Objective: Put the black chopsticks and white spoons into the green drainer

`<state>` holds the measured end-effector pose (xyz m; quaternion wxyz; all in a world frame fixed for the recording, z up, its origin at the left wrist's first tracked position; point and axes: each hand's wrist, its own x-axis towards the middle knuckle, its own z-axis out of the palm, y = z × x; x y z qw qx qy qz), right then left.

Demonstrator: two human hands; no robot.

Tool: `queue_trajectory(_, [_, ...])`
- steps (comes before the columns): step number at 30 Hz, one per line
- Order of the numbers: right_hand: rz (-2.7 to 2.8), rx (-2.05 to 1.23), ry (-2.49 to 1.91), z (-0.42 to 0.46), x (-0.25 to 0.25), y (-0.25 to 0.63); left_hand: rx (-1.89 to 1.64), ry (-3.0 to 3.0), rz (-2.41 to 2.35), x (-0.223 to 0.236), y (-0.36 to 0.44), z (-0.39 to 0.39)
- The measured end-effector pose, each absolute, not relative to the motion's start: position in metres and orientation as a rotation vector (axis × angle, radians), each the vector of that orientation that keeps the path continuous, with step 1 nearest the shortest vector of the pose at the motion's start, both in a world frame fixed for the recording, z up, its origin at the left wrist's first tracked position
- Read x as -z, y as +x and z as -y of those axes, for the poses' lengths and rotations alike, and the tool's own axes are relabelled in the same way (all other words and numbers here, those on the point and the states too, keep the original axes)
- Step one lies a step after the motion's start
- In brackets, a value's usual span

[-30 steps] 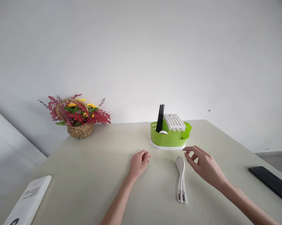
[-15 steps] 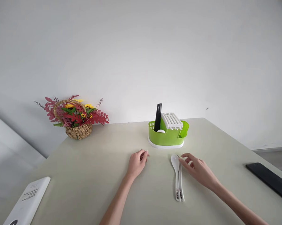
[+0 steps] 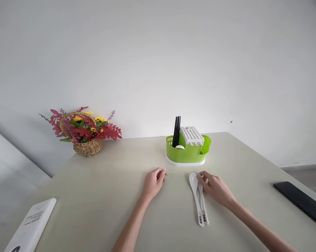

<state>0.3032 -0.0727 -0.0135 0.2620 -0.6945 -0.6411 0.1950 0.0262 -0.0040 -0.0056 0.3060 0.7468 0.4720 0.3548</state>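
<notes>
Two white spoons (image 3: 199, 201) lie side by side on the pale table (image 3: 100, 196), bowls pointing away from me. My right hand (image 3: 216, 188) rests on their far end, with its fingertips closed on the bowl of the right spoon. My left hand (image 3: 153, 182) lies on the table to the left of the spoons, fingers loosely bent and holding nothing. Just beyond both hands stands a green cutlery holder (image 3: 185, 154) with black chopsticks (image 3: 176, 130) upright in it and a white slotted insert (image 3: 191, 135) on top.
A wicker basket of red and yellow flowers (image 3: 84, 132) stands at the table's far left by the wall. A white device (image 3: 32, 224) lies at the near left edge and a black phone (image 3: 301, 203) at the right edge.
My right hand has come down from near the green holder onto the spoons, and its fingers have closed on them. The spoons have turned slightly. My left hand has stayed still.
</notes>
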Motion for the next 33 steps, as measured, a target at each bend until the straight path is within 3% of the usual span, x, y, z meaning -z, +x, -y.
queue_trajectory(23, [1.452,-0.634,-1.959,0.071,0.010,0.365,-0.939,1.972,-1.245,0.009,0.024,0.007])
queue_trajectory(27, [1.443,-0.442,-1.903,0.072,-0.020,0.380,-0.924,1.953,-1.245,0.009,0.024,0.008])
queue_trajectory(33, [1.443,-0.110,-1.737,0.070,-0.114,0.363,-0.935,1.968,-1.237,0.010,0.025,0.009])
